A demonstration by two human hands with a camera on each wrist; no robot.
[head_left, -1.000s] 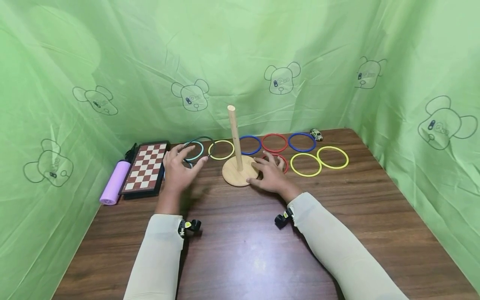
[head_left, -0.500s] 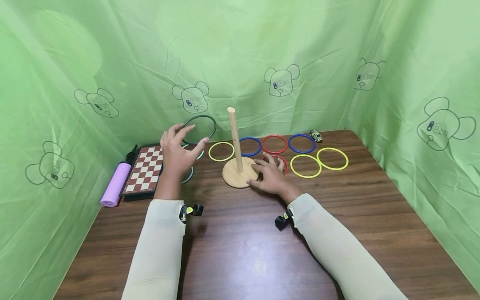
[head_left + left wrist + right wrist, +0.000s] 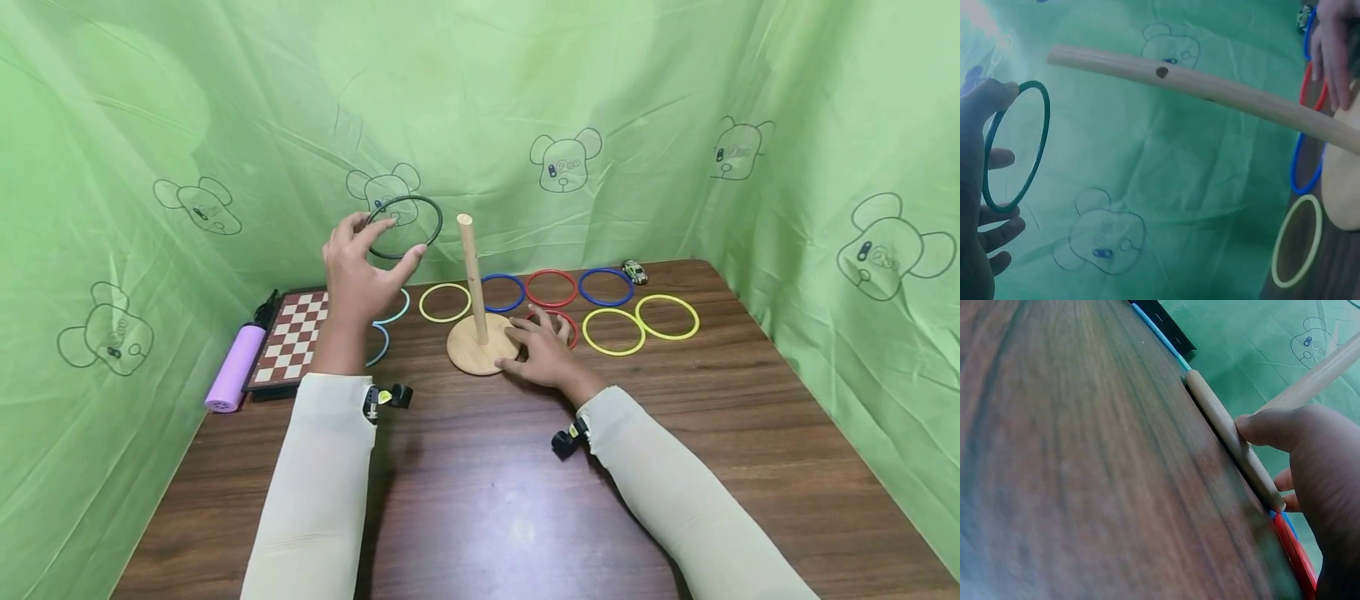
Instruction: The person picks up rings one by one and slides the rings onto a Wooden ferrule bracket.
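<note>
In the head view, my left hand (image 3: 363,271) pinches a dark green ring (image 3: 439,221) between thumb and fingers. The ring is raised off the table, left of the top of the wooden post (image 3: 472,267) and apart from it. That post stands upright on a round wooden base (image 3: 467,354). My right hand (image 3: 551,354) grips the base's right edge, thumb towards me. The right wrist view shows its thumb and fingertips on the rim of the base (image 3: 1216,412). A red ring (image 3: 574,333) lies partly hidden behind the right hand.
Behind the stand lie a pale yellow ring (image 3: 445,322), blue rings, a red ring (image 3: 552,272) and a toy car (image 3: 634,271). Two yellow rings (image 3: 613,354) lie right. Light blue rings (image 3: 387,342), a chessboard (image 3: 291,333) and a purple cylinder (image 3: 236,367) lie left. Green cloth surrounds the table.
My left hand has lifted the dark green ring from near the table up to about the post's top height, slightly rightward. The right hand and the stand have stayed in place.
</note>
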